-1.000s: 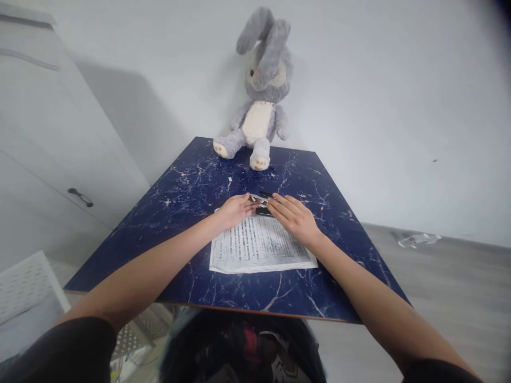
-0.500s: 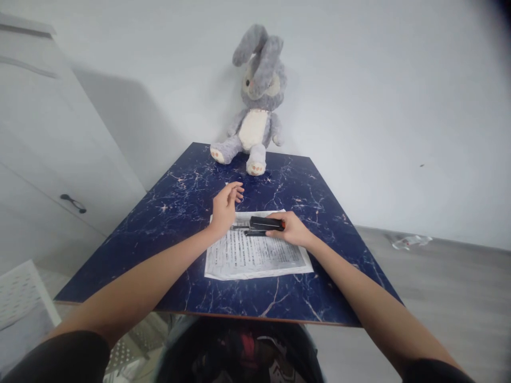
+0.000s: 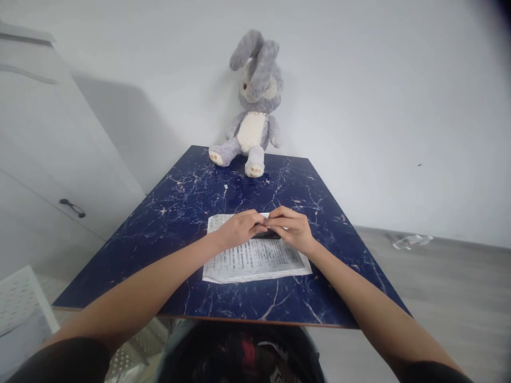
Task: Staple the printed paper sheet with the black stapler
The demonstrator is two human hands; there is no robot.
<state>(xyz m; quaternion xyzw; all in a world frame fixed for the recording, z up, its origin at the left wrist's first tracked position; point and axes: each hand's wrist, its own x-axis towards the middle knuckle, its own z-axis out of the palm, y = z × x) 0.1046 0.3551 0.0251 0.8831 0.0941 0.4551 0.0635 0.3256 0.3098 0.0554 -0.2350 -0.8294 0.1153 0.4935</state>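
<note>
A black stapler [image 3: 266,234] lies over printed sheets of paper [image 3: 255,261], mostly covered by my fingers. From the left, my left hand [image 3: 240,227] has its fingers closed on one end of it. My right hand [image 3: 292,227] grips the other end, its fingertips meeting those of the left. Whether the stapler's top is raised or down is hidden by my hands. The paper, full of dark printed text, rests flat with its left corner slightly creased.
A dark blue marble-patterned table [image 3: 159,244] carries the paper. At its far edge a grey plush rabbit [image 3: 255,106] sits against the wall. A tiny pale scrap [image 3: 225,186] lies mid-table. Clear plastic packaging [image 3: 412,242] is on the floor at right; a white cabinet [image 3: 51,138] stands left.
My left hand, raised with its fingers free half a second ago, has come down and right onto the stapler. My right hand has shifted its grip over the stapler.
</note>
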